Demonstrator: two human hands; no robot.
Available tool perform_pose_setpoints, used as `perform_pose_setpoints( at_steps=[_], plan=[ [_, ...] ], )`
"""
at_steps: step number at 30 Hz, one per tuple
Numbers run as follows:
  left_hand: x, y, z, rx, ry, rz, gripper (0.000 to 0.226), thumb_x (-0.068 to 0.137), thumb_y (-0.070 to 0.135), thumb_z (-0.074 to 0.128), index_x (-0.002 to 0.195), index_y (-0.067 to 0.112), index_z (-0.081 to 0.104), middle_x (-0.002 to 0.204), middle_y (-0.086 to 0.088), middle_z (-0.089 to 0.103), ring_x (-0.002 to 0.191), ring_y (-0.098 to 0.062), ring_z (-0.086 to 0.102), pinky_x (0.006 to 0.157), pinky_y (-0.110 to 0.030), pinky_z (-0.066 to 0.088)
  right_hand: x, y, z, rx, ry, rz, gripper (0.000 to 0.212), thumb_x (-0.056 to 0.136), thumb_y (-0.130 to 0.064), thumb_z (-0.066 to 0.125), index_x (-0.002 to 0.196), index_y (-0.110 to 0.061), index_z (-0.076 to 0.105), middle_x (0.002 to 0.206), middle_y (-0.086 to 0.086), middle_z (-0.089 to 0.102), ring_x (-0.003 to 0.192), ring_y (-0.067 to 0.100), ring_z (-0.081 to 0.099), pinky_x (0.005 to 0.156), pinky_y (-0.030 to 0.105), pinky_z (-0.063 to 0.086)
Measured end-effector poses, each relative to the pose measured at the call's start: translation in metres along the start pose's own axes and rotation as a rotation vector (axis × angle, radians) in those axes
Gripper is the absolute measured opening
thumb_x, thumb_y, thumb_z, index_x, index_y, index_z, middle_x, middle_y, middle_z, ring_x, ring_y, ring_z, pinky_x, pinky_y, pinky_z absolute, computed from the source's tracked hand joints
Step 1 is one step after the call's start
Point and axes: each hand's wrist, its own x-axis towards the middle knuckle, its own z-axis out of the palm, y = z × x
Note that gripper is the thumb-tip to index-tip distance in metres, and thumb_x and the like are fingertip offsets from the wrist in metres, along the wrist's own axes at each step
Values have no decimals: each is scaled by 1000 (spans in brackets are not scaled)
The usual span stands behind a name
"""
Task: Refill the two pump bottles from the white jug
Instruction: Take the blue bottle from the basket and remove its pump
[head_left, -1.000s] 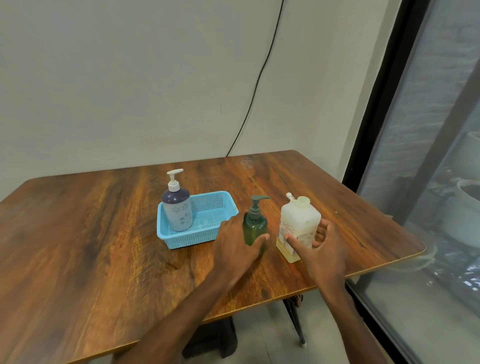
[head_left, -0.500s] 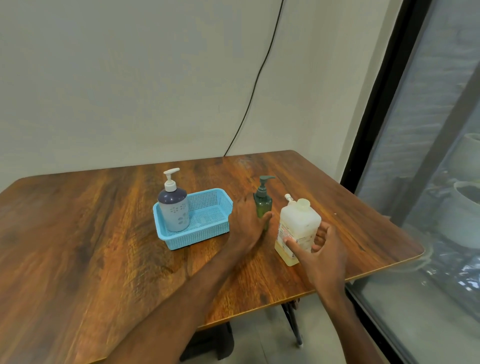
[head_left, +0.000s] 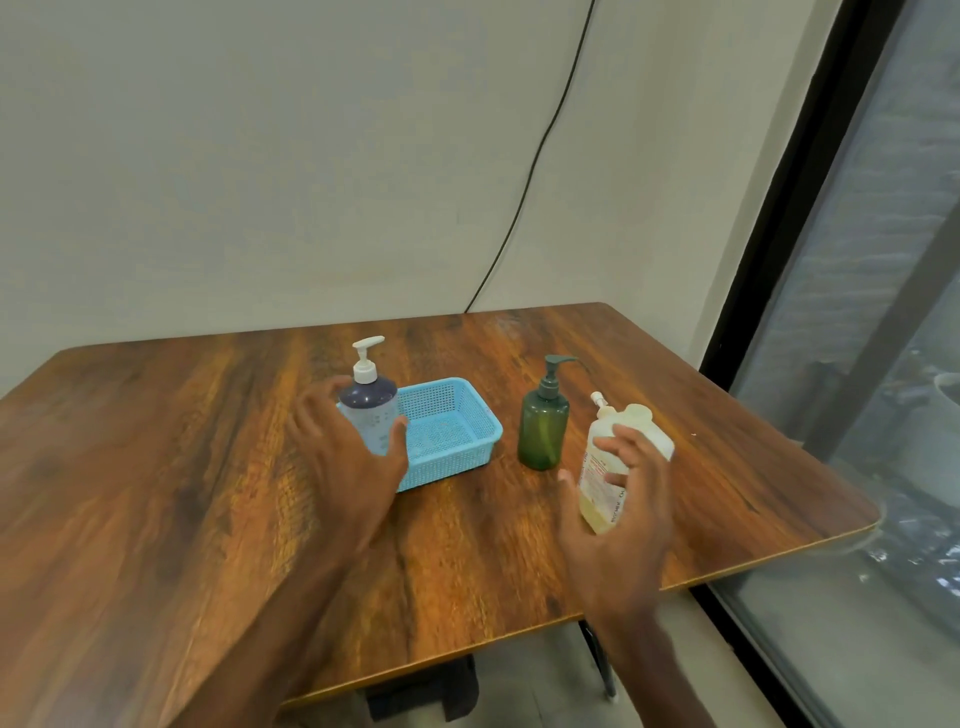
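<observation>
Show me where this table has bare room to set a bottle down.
Widest: the bare left half of the table, left of the blue basket. Also the front strip between the two forearms, and the far strip behind the bottles. Crowded: green bottle to white jug, narrow gap, right hand there.

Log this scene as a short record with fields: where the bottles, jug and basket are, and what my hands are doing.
surface: wooden table, brown grain
basket: light blue basket, perforated plastic, left of centre
bottle one: dark blue pump bottle with white pump head, standing in the basket's left end
bottle two: green pump bottle, upright on the table between basket and jug
jug: white jug, squarish plastic, rightmost
left hand: fingers spread around bottle one, grip unclear
right hand: open, in front of jug
</observation>
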Motion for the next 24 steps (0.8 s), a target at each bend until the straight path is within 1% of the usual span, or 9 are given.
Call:
perform_pose_setpoints(
  at_steps=[2,3,4,6,8,14,18,21,24],
  plan=[
    [19,-22,5,58,-126,-116,95,75,72,73,146,20,36,141,-7,48,133,-24,46,113,-39,39,-4,-2,14,15,-53,-5,41,85,-13,79,121,-23,61,138,-9,52,127,7,51,92,21,54],
    [24,-27,7,40,-200,-154,97,75,77,71,147,22,36,142,-5,51,132,-23,50,111,-39,41,-6,-3,20,24,-80,-3,37,86,-11,78,118,-21,63,136,-9,54,123,5,53,90,18,53],
    [28,-30,9,-1,-251,-162,92,77,67,77,146,20,38,140,-4,54,127,-20,54,107,-36,44,-8,-4,24,35,-105,3,34,86,-11,77,116,-21,65,134,-9,55,121,3,54,88,16,53],
    [35,-29,13,-79,-266,-98,73,82,34,87,140,14,47,135,-4,59,119,-17,57,95,-28,44,-10,-4,29,47,-146,15,29,88,-10,75,113,-22,67,130,-11,57,119,-3,53,84,11,52],
    [42,-28,14,-119,-265,-66,66,84,22,86,139,13,51,137,-4,61,120,-19,59,93,-25,42,-11,-4,32,53,-182,29,28,88,-10,75,111,-25,67,125,-13,60,114,-1,57,80,12,53],
    [60,-33,17,-166,-371,-46,72,80,27,89,140,12,50,137,-2,61,118,-14,57,99,-26,44,-11,2,35,59,-248,106,26,88,-11,76,105,-29,67,107,-19,65,98,0,64,73,11,54],
    [61,-15,7,-186,-340,-36,71,82,33,86,141,15,52,135,2,61,113,-7,53,94,-21,44,-8,2,35,79,-302,160,24,88,-15,77,105,-30,68,102,-23,67,96,-2,65,74,16,57],
    [52,14,-9,-240,-321,66,74,77,44,88,138,23,54,132,13,59,112,-5,58,87,-8,44,-1,-1,35,110,-367,167,36,84,-28,81,116,-33,65,112,-22,65,102,0,64,76,16,57],
    [28,44,-24,-253,-431,136,74,73,52,88,134,35,50,130,21,56,113,-2,57,89,-9,42,8,-6,36,142,-542,228,75,74,-56,83,139,-42,48,135,-26,53,115,-2,58,88,21,56]
  ],
)
